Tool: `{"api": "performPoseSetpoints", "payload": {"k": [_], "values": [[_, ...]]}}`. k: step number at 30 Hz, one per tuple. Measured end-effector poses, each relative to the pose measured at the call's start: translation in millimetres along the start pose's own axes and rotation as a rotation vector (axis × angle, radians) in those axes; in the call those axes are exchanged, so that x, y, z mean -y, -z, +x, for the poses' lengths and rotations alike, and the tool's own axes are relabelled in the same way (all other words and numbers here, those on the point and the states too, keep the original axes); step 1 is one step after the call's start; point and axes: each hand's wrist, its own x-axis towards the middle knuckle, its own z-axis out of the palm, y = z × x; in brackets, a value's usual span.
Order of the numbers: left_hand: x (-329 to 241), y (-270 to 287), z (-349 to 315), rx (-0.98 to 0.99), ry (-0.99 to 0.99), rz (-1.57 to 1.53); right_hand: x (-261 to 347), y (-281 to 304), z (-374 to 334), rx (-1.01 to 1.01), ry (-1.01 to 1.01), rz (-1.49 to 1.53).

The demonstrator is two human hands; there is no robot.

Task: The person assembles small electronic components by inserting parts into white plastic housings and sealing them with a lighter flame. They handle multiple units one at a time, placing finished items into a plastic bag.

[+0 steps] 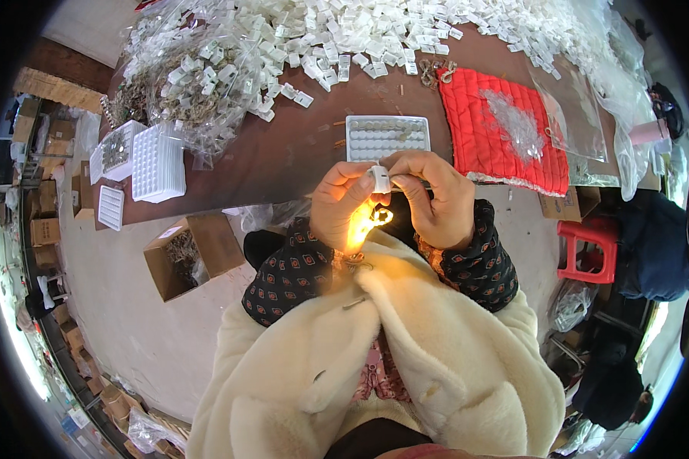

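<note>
Close to my chest, my left hand (338, 200) and my right hand (438, 200) meet at a small white plastic case (380, 180). Fingertips of both hands pinch it from either side. Beneath the case, beside my left palm, a small light string (369, 220) glows warm yellow; its wire is mostly lost in the glare. Just beyond my hands, a white moulded tray (387, 127) with rows of round pockets lies on the brown table (298, 136).
White cases (344, 38) are heaped along the table's far side. Stacked white trays (159, 164) stand at the left edge. On the right is a red quilted cloth (478, 115) with clear bits on it. An open carton (191, 256) and a red stool (587, 251) are on the floor.
</note>
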Motion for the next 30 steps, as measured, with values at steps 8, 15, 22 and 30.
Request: {"api": "performPoseSetpoints", "payload": {"k": [8,15,22,30], "values": [[5,-3,-2,-0.09,-0.147,-0.004,-1,-10,-3,-0.025,0.013,-0.033],[4,2,-2,-0.065,-0.193,0.024,0,-8,0,0.053,-0.056,0.006],[-28,13,-4,-0.205,-0.197,0.193,-15,-10,41,0.188,0.077,-0.029],[-80,31,-4,-0.378,-0.348,0.334,-61,-80,136,0.317,0.108,-0.483]]}}
